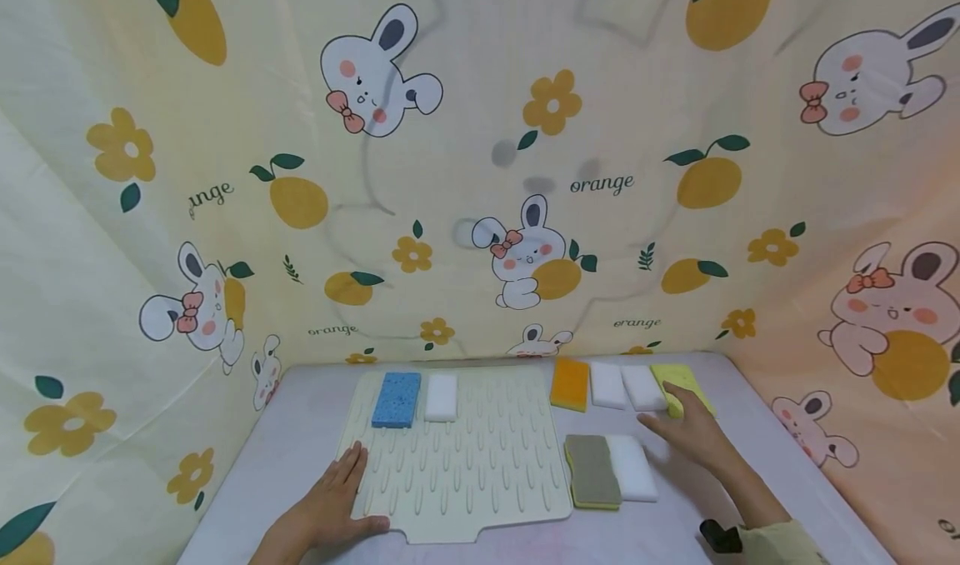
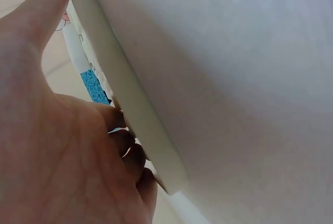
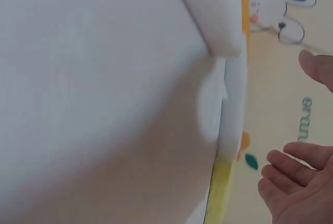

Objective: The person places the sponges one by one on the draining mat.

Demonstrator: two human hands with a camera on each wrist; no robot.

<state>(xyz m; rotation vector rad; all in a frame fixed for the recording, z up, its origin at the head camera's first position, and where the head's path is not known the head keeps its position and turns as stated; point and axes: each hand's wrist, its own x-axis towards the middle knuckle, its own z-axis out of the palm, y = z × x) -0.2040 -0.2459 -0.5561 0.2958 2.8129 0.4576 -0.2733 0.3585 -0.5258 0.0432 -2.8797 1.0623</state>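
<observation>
A cream drying mat (image 1: 480,482) with raised ridges lies on the table. My left hand (image 1: 330,498) rests at its left front corner, fingers extended along the edge; in the left wrist view the fingertips touch the mat's side (image 2: 140,109). On the mat's back left sit a blue sponge (image 1: 396,400) and a white sponge (image 1: 442,398). My right hand (image 1: 693,432), fingers spread and holding nothing, is over the back right, where it overlaps a yellow sponge (image 1: 686,377). Close by its fingers is a white sponge (image 1: 643,387).
Beside the yellow one stand another white sponge (image 1: 608,385) and an orange sponge (image 1: 570,384). Right of the mat, a grey-topped yellow scrub sponge (image 1: 594,473) lies against a white sponge (image 1: 633,469). A printed curtain (image 1: 480,157) encloses the table's back and sides.
</observation>
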